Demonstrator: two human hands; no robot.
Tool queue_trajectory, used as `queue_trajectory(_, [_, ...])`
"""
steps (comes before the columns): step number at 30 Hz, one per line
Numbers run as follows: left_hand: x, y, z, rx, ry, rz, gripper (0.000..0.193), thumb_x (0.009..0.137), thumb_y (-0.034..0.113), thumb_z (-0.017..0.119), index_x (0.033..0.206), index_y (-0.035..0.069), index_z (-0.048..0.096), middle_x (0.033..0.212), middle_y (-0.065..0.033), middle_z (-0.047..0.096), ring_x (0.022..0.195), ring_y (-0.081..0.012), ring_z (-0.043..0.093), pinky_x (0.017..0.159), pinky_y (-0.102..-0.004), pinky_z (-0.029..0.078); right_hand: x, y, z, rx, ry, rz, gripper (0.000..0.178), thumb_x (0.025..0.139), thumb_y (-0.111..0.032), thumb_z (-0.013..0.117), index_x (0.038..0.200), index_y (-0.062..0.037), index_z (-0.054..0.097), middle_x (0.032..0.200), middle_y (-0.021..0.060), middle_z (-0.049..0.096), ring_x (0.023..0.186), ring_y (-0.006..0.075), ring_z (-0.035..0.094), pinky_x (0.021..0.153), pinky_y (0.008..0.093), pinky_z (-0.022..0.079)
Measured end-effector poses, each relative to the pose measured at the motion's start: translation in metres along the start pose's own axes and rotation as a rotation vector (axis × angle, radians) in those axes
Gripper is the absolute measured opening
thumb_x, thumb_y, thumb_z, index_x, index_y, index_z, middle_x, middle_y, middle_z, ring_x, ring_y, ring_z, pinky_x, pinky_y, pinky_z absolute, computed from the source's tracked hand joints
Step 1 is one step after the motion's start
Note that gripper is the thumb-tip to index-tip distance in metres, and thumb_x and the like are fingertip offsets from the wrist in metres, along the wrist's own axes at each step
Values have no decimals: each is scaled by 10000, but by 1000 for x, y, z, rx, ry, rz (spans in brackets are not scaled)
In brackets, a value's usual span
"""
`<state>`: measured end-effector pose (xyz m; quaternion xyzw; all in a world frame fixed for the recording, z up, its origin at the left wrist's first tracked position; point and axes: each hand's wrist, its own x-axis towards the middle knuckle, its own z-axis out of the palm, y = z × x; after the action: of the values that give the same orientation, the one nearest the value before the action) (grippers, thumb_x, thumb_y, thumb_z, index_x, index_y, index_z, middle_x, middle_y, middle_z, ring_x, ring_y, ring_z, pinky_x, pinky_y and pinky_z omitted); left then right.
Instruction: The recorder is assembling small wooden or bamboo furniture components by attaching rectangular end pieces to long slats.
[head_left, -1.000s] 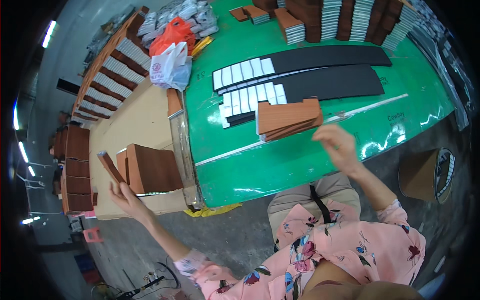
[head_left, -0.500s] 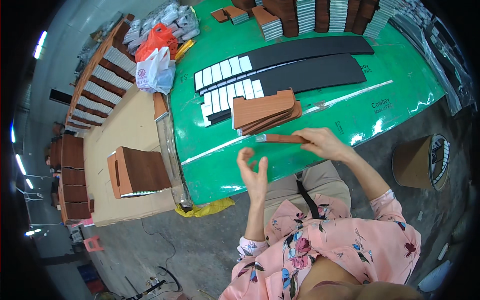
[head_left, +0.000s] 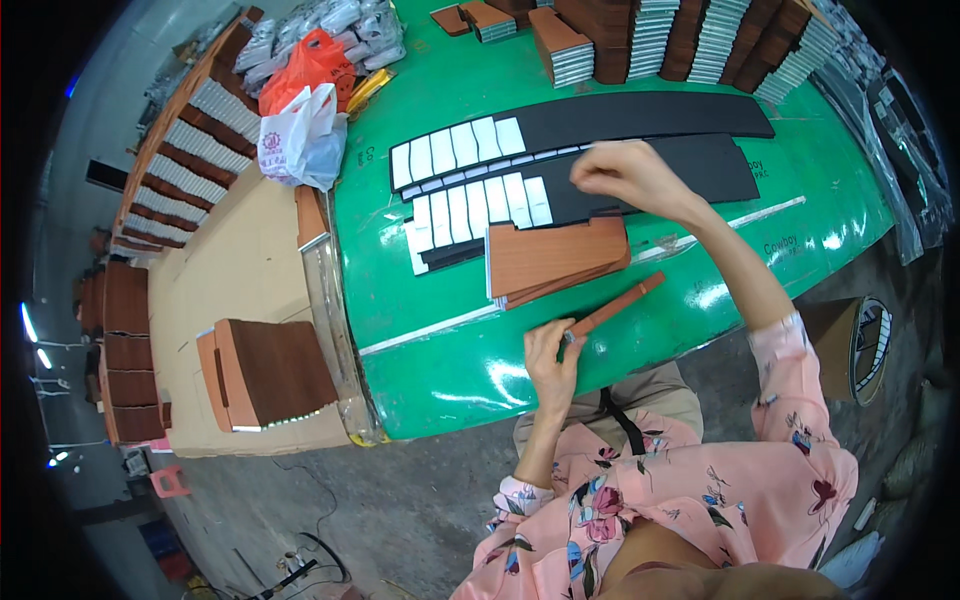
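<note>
My left hand (head_left: 551,368) pinches the near-left end of a thin brown wood-grain piece (head_left: 622,304), seen edge-on and slanting up to the right above the table. My right hand (head_left: 632,176) is closed over the lower black strip (head_left: 690,172); whatever its fingers hold, if anything, is hidden. White pieces (head_left: 487,140) lie in a row at the left part of the upper black strip (head_left: 640,112), and more white pieces (head_left: 455,212) line the lower strip. Between my hands rests a small stack of brown wood-grain panels (head_left: 558,256), partly overlapping the lower strip.
The green table (head_left: 440,370) carries tall stacks of brown panels (head_left: 600,40) at the back. Plastic bags (head_left: 300,135) sit at its far left corner. Left stands a cardboard-covered surface (head_left: 235,270) with a brown panel block (head_left: 275,370). A round bin (head_left: 845,345) stands right.
The brown piece has passed from my right hand to my left, now tilted up to the right. My right hand has moved away, up over the black strip.
</note>
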<state>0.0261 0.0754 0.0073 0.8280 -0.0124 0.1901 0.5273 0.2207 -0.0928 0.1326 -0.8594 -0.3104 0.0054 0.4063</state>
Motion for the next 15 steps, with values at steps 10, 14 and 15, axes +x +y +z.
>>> queue_trajectory(10, [1, -2, -1, -41, -14, -23, 366, 621, -66, 650, 964, 64, 664, 906, -89, 604, 841, -269, 534, 752, -360, 437, 84, 74, 73, -396, -219, -21, 174, 700, -109, 711, 765, 10, 603, 771, 154, 619, 775, 302, 620, 687, 399, 501])
queue_trajectory(14, [4, -5, -3, -31, -36, -34, 364, 622, -56, 655, 964, 69, 666, 907, -88, 602, 836, -263, 532, 737, -357, 435, 85, 81, 82, -455, -172, -76, 150, 707, -96, 698, 758, 10, 604, 767, 159, 623, 754, 314, 626, 664, 401, 505])
queue_trajectory(15, [4, -6, -2, -30, -38, -31, 364, 623, -53, 657, 965, 71, 667, 906, -86, 601, 834, -260, 531, 734, -357, 434, 84, 83, 84, -498, -157, -119, 137, 715, -88, 688, 757, 12, 604, 771, 163, 624, 749, 319, 627, 656, 401, 507])
